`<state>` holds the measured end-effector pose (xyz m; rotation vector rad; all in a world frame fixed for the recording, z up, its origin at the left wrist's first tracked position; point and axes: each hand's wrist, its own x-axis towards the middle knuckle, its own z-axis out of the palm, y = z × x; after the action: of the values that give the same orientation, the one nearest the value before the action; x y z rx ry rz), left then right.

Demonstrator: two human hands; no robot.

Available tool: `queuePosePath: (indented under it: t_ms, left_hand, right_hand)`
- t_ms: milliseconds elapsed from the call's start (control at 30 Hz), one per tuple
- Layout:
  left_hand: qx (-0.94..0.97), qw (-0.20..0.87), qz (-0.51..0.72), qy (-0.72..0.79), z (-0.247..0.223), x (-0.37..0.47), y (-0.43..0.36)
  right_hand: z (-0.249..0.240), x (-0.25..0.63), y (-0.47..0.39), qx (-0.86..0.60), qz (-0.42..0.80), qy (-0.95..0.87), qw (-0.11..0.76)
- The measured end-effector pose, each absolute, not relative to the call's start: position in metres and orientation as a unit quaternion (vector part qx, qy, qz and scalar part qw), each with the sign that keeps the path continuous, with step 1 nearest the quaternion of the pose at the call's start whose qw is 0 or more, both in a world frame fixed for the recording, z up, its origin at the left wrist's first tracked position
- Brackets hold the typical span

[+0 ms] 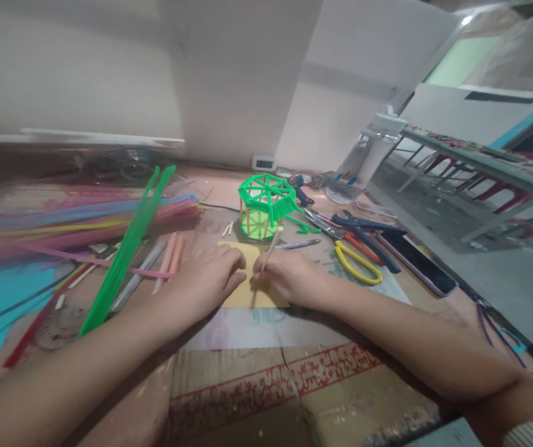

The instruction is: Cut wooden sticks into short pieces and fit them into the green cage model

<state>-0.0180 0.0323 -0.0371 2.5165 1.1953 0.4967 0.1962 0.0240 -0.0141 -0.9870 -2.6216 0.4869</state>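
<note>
My right hand (289, 274) is closed around a thin wooden stick (273, 246), which slants up toward the back. On the left side of the yellow paper (238, 299) rests my left hand (219, 270), fingers curled with thumb and forefinger apart and nothing visible between them. The yellow paper lies on a larger white sheet (242, 335). Just behind both hands stands a small round frame (267, 205) with a green spoked top, thin orange-brown posts and a yellow-green base. A pen (298, 244) lies behind my right hand.
Green strips (124, 254) and blurred coloured bundles (84, 220) lie left. To the right are yellow-handled scissors (359, 267), pliers (368, 234), a phone (417, 262) and a clear bottle (363, 158). A small display (264, 163) stands by the back wall.
</note>
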Motion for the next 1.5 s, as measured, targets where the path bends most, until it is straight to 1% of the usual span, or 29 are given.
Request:
queuePosePath:
  t_ms: [67, 167, 267, 400, 433, 533, 633, 700, 767, 800, 867, 967, 1000, 1067, 1133, 1200, 1333, 1400, 1500]
  left_hand:
    - [0.877, 0.153, 0.170, 0.423, -0.036, -0.018, 0.032]
    - [0.880, 0.160, 0.165, 0.416, -0.036, -0.017, 0.032]
    - [0.877, 0.154, 0.172, 0.420, -0.037, -0.017, 0.033]
    - [0.878, 0.161, 0.167, 0.418, -0.038, -0.017, 0.033]
    - [0.877, 0.158, 0.167, 0.422, -0.038, -0.017, 0.033]
    - [0.875, 0.153, 0.172, 0.427, -0.037, -0.017, 0.033]
    - [0.877, 0.171, 0.166, 0.417, -0.037, -0.018, 0.033]
    - [0.877, 0.169, 0.166, 0.417, -0.037, -0.018, 0.033]
    - [0.877, 0.153, 0.167, 0.424, -0.038, -0.017, 0.033]
    - [0.877, 0.147, 0.165, 0.426, -0.039, -0.017, 0.033]
    - [0.878, 0.131, 0.161, 0.432, -0.040, -0.016, 0.031]
    - [0.879, 0.103, 0.161, 0.437, -0.039, -0.016, 0.027]
    - [0.880, 0.090, 0.160, 0.438, -0.038, -0.015, 0.026]
    - [0.885, 0.070, 0.158, 0.432, -0.034, -0.014, 0.023]
    - [0.890, 0.068, 0.167, 0.419, -0.028, -0.013, 0.020]
    - [0.888, 0.095, 0.205, 0.400, -0.023, -0.011, 0.018]
    - [0.854, 0.173, 0.329, 0.364, -0.014, -0.007, 0.010]
    - [0.840, 0.203, 0.365, 0.345, -0.010, -0.006, 0.006]
    - [0.834, 0.216, 0.398, 0.316, -0.005, -0.004, 0.002]
  right_hand:
    - [-0.015, 0.195, 0.025, -0.371, 0.152, -0.902, 0.159]
    - [-0.015, 0.191, 0.026, -0.329, 0.179, -0.917, 0.134]
    - [-0.016, 0.188, 0.025, -0.376, 0.140, -0.907, 0.127]
    - [-0.018, 0.189, 0.025, -0.305, 0.169, -0.925, 0.148]
    - [-0.018, 0.189, 0.026, -0.308, 0.163, -0.926, 0.146]
    - [-0.019, 0.188, 0.027, -0.380, 0.109, -0.907, 0.146]
    - [-0.019, 0.186, 0.028, -0.329, 0.145, -0.922, 0.141]
    - [-0.019, 0.187, 0.029, -0.332, 0.150, -0.922, 0.127]
    - [-0.020, 0.190, 0.030, -0.380, 0.136, -0.904, 0.143]
    - [-0.020, 0.191, 0.030, -0.398, 0.139, -0.891, 0.171]
    - [-0.020, 0.195, 0.027, -0.406, 0.192, -0.855, 0.261]
    - [-0.016, 0.197, 0.018, -0.392, 0.370, -0.733, 0.416]
    - [-0.014, 0.198, 0.015, -0.384, 0.433, -0.679, 0.451]
    - [-0.009, 0.199, 0.009, -0.369, 0.533, -0.584, 0.489]
    - [-0.005, 0.200, 0.006, -0.353, 0.594, -0.517, 0.505]
    - [-0.003, 0.199, 0.003, -0.341, 0.632, -0.475, 0.509]
    - [-0.001, 0.196, -0.002, -0.315, 0.681, -0.440, 0.493]
    - [-0.002, 0.194, -0.003, -0.307, 0.703, -0.422, 0.483]
    - [-0.002, 0.192, -0.004, -0.301, 0.722, -0.404, 0.475]
